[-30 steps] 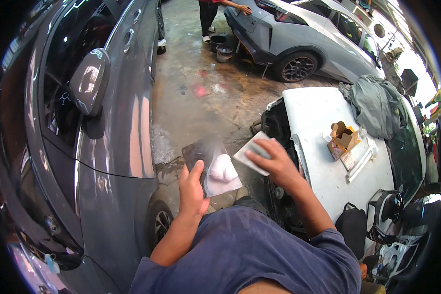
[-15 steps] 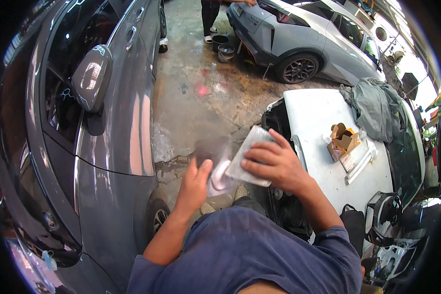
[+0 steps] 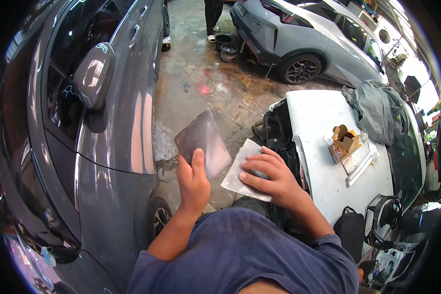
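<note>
My left hand [image 3: 194, 180] is closed on a thin, dark, square-edged plate [image 3: 191, 135], its thumb on the face. Pale pink paste [image 3: 216, 149] covers the plate's right side in a broad smear, slightly blurred. My right hand [image 3: 277, 179] grips a pale grey, flat spreader [image 3: 241, 169], fingers laid across its top; its thumb is hidden. The spreader's left corner is close to the paste side of the plate, with a narrow gap showing. Both are held in front of my body, above the floor.
On the left, a dark grey car [image 3: 115, 147] has pale pink strips [image 3: 147, 132] on its door. A white hood [image 3: 318, 147] at right bears an opened cardboard box [image 3: 345, 142] and a grey cloth [image 3: 375, 105]. Buckets [image 3: 228, 52] stand near another person's legs [image 3: 211, 19] and a silver car [image 3: 299, 39].
The plate has turned and risen, showing more of its face. The paste went from a rounded lump to a broad smear. My right hand and the spreader moved slightly down, away from the plate.
</note>
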A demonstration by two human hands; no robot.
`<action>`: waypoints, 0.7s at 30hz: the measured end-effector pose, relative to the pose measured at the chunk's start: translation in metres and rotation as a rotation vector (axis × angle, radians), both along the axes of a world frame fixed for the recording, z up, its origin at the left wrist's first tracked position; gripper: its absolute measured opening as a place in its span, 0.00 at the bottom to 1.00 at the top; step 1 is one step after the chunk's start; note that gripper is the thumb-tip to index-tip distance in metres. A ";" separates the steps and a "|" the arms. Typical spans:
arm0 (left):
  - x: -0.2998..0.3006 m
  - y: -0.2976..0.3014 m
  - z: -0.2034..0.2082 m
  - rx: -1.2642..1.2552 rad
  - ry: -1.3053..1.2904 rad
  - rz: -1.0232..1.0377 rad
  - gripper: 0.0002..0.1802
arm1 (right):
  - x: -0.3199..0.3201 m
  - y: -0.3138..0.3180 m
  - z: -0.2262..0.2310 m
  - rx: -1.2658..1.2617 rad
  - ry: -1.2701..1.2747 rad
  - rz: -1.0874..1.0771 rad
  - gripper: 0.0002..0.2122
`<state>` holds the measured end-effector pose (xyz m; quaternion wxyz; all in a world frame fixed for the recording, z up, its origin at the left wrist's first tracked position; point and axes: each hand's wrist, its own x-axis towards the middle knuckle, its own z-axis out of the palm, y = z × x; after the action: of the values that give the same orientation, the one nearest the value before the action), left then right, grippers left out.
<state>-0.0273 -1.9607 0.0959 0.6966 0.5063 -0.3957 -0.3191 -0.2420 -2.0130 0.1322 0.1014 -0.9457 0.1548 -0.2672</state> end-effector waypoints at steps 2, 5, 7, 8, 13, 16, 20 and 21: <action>-0.008 -0.001 0.005 0.032 0.399 -0.094 0.19 | 0.010 0.012 0.014 0.070 -0.235 0.045 0.20; -0.011 0.002 0.000 0.101 0.696 -0.135 0.19 | 0.017 0.019 -0.013 0.169 -0.219 0.083 0.22; -0.011 0.006 -0.005 0.161 0.843 -0.172 0.19 | 0.013 0.010 -0.043 0.218 -0.182 -0.047 0.22; -0.010 0.009 -0.008 0.173 0.820 -0.171 0.19 | 0.003 -0.003 -0.058 0.231 -0.100 -0.116 0.21; -0.003 0.016 -0.016 0.146 0.639 -0.123 0.20 | -0.013 -0.022 -0.029 -0.119 0.002 -0.303 0.20; -0.002 0.014 -0.006 0.116 0.562 -0.089 0.20 | -0.001 -0.003 -0.029 -0.111 0.047 -0.049 0.20; 0.002 0.017 -0.016 0.113 0.489 -0.110 0.20 | -0.006 -0.017 -0.005 -0.212 0.018 -0.158 0.21; 0.002 0.016 -0.015 0.114 0.440 -0.106 0.20 | 0.001 -0.013 -0.005 -0.234 0.064 -0.083 0.20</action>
<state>-0.0252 -1.9445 0.0814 0.7187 0.4415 -0.2419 -0.4796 -0.2409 -2.0256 0.1270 -0.0259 -0.9519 0.1646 -0.2573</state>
